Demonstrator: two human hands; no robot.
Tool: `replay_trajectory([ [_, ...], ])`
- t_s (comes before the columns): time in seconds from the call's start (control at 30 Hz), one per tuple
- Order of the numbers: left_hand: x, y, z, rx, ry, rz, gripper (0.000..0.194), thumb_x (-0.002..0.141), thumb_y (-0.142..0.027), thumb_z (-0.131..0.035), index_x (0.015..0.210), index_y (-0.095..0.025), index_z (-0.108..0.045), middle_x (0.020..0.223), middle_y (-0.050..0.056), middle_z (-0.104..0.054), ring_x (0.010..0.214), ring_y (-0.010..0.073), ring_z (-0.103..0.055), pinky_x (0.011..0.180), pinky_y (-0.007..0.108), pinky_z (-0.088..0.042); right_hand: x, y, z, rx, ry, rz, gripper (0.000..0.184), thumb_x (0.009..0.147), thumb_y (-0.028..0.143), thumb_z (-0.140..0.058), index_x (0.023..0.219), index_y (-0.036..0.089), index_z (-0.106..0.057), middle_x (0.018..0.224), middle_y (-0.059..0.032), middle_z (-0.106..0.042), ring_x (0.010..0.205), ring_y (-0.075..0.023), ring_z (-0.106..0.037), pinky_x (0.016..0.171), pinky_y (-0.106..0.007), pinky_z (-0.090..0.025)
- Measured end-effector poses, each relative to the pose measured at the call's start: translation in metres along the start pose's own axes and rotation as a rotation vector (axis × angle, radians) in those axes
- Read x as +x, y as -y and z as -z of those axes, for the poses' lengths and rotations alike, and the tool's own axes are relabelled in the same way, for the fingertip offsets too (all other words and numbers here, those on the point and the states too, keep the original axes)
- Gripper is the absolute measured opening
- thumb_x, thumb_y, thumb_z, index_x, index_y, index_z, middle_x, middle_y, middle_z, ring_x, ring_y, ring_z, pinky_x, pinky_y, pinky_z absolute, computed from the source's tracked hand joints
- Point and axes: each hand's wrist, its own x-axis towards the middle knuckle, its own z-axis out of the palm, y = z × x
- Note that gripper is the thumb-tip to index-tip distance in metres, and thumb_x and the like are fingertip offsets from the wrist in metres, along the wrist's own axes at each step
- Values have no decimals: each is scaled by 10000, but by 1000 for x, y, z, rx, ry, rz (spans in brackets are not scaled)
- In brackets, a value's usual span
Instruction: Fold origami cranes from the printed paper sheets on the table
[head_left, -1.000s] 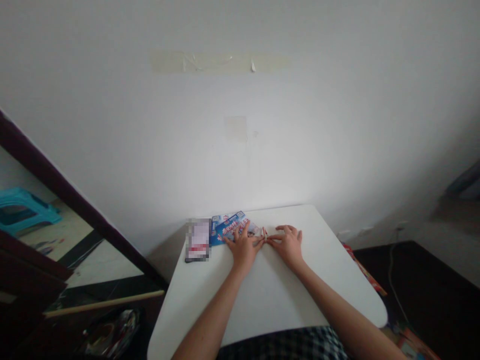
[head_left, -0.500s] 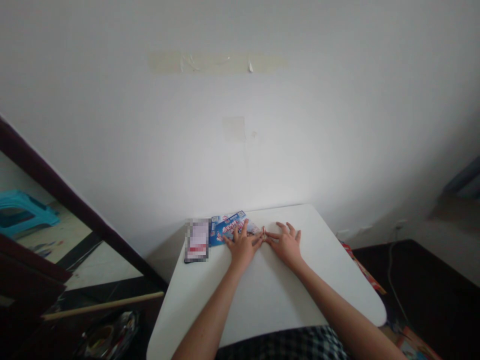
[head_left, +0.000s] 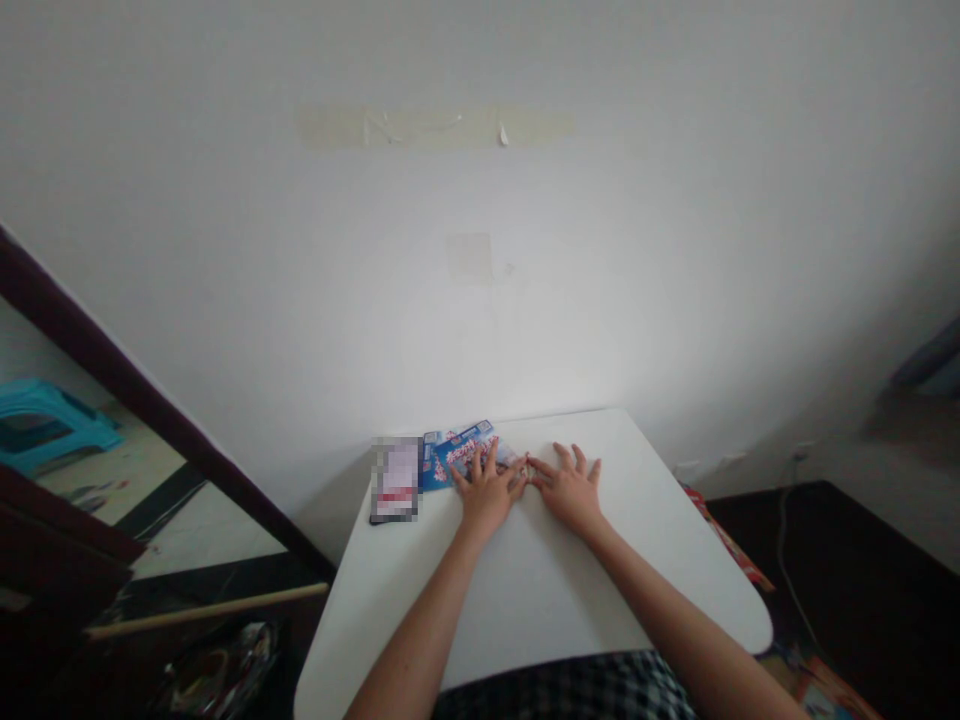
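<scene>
Both of my hands lie flat on a white table [head_left: 540,590], fingers spread, near its far edge. My left hand [head_left: 486,488] rests partly on a blue printed packet [head_left: 454,452] that lies against the wall. My right hand [head_left: 568,486] lies on the bare tabletop just right of it. Thumb and forefinger tips of the two hands meet around a small pale thing [head_left: 526,466] that I cannot make out. Neither hand grips anything that shows.
A blurred rectangular item [head_left: 396,480] lies left of the packet. A white wall rises directly behind the table. A dark door frame [head_left: 135,400] and a turquoise stool [head_left: 45,430] are to the left. Clutter lies on the dark floor [head_left: 855,580] at right.
My left hand has slid slightly further onto the blue packet and my right hand's fingers have flattened and spread. The small thing between them is less visible.
</scene>
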Motion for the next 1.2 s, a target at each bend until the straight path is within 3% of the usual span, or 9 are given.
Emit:
replay_trajectory([
  [0.23, 1, 0, -1, 6, 10, 11, 413, 946, -639, -419, 1351, -621, -499, 1654, -39, -309, 1496, 390, -260, 1094, 839, -63, 3, 4, -2, -13, 35, -1, 494, 1000, 587, -353, 1491, 528, -352, 1680, -21, -192, 1547, -349, -72, 1155, -714, -9],
  [0.4, 0, -3, 1, -16, 8, 27, 404, 939, -608, -459, 1326, -570, -567, 1649, -32, -322, 1501, 384, -245, 1119, 813, -49, 3, 3, -6, -4, -10, 26, 500, 1000, 562, -371, 1497, 508, -358, 1670, -27, -222, 1543, -348, -85, 1152, -718, -5],
  [0.63, -6, -7, 12, -90, 4, 34, 423, 871, -611, -581, 1276, -500, -639, 1621, -13, -371, 1491, 381, -261, 1156, 770, -73, 1, -10, -7, 159, -109, 60, 479, 914, 403, -604, 1383, 473, -542, 1574, -18, -388, 1494, -301, -218, 1190, -626, -110],
  [0.83, -7, -10, 16, -134, -33, -9, 280, 865, -512, -654, 1123, -430, -722, 1545, -29, -479, 1458, 331, -323, 1194, 725, -69, -1, -16, -7, 283, -177, 92, 236, 880, 369, -655, 1098, 398, -741, 1424, -11, -537, 1411, -297, -317, 1178, -603, -161],
  [0.97, -7, -9, 14, -162, -40, -19, 183, 859, -492, -674, 935, -362, -778, 1522, -29, -510, 1453, 329, -327, 1199, 721, -25, -1, -17, -8, 329, -190, 102, 166, 896, 405, -647, 974, 356, -786, 1330, -31, -597, 1368, -296, -355, 1181, -587, -153],
  [1.2, -8, -13, 10, -157, -43, 49, 165, 854, -485, -688, 900, -354, -776, 1516, -34, -520, 1419, 342, -367, 1160, 763, -126, -2, -17, -3, 297, -193, 107, 167, 902, 428, -658, 992, 373, -787, 1307, -34, -606, 1329, -283, -407, 1174, -553, -198],
])
